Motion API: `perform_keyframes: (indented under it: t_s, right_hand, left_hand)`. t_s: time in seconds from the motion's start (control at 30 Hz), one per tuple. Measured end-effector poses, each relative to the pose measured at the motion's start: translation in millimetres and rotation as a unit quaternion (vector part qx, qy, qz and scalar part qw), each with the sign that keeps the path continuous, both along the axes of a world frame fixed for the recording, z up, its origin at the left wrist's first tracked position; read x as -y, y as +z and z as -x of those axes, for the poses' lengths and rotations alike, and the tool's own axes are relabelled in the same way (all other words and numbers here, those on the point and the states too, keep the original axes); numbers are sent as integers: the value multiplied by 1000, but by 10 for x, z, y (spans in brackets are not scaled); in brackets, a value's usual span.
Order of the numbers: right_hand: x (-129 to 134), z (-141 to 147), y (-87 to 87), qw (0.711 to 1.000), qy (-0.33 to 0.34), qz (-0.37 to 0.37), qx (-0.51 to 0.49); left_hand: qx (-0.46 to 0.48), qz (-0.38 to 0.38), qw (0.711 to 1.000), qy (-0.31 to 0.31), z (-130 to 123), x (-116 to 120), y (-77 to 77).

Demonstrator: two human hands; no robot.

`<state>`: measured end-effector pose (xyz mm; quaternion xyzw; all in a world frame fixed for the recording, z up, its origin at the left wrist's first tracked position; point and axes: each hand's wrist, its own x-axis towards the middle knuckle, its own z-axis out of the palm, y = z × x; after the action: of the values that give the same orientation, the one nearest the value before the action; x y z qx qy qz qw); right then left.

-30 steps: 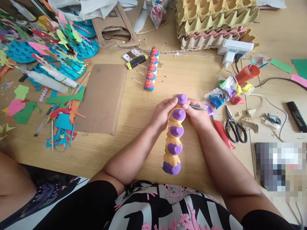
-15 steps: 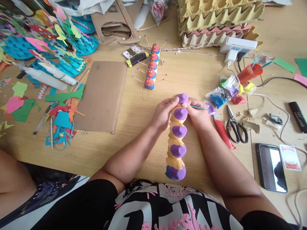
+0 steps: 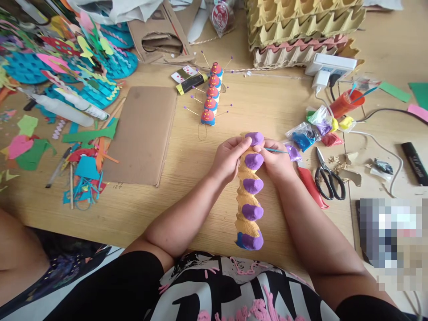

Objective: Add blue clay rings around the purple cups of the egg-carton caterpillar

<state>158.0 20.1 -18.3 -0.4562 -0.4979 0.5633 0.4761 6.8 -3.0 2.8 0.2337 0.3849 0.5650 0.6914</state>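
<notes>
An egg carton strip in yellow-orange stands out toward me, its row of bumps capped with purple clay. Blue clay covers one side of the bump closest to my body. My left hand is closed around the far end, its thumb beside the last purple cap. At the other side of that end, my right hand presses with its fingertips. A thin blue stick pokes out from the right hand's grip. Behind lies a similar finished strip with red and blue faces and purple-tipped sticks.
Cardboard lies at left beside paper scraps and glue bottles. To the right are bagged clay, scissors, a red-handled cutter and an orange cup. Egg trays are stacked at the back.
The strip's near end has swung slightly right and the strip has rolled a little, so the caps face more to the right. Both hands keep their hold.
</notes>
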Motion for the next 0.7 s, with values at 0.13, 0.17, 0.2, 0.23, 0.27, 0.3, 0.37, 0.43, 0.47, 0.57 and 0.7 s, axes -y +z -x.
perform_keyframes:
  t_s: [0.13, 0.17, 0.2, 0.23, 0.27, 0.3, 0.37, 0.43, 0.47, 0.57, 0.7]
  right_hand:
    - [0, -16, -7, 1000, 3, -18, -5]
    - [4, -13, 1, 1000, 1, -22, 0]
    - [10, -8, 13, 1000, -1, -23, 7]
    - [17, -1, 26, 1000, -4, -23, 15]
    - [23, 7, 39, 999, -7, -23, 21]
    - [28, 14, 49, 999, -10, -22, 24]
    - [28, 21, 55, 1000, -13, -18, 20]
    - [18, 16, 42, 1000, -12, -16, 12]
    - [11, 11, 30, 1000, -8, -19, 9]
    - [0, -4, -5, 999, -5, -35, 21]
    - [20, 4, -14, 998, -18, -47, 47]
  left_hand:
    - [-4, -28, 1000, -1, 2, 17, 1]
    - [-9, -41, 999, 1, 3, 20, -4]
    - [-17, -52, 999, 3, 4, 21, -10]
    - [-25, -59, 998, 6, 4, 21, -17]
    - [-33, -63, 997, 9, 4, 20, -22]
    - [-39, -64, 997, 10, 3, 18, -25]
    - [-40, -60, 997, 10, 0, 13, -21]
    - [-35, -58, 998, 7, -2, 11, -14]
    - [-35, -61, 998, 7, -2, 11, -14]
    - [-62, -86, 994, 14, 6, 14, -53]
    - [-100, -105, 989, 23, 17, 13, -135]
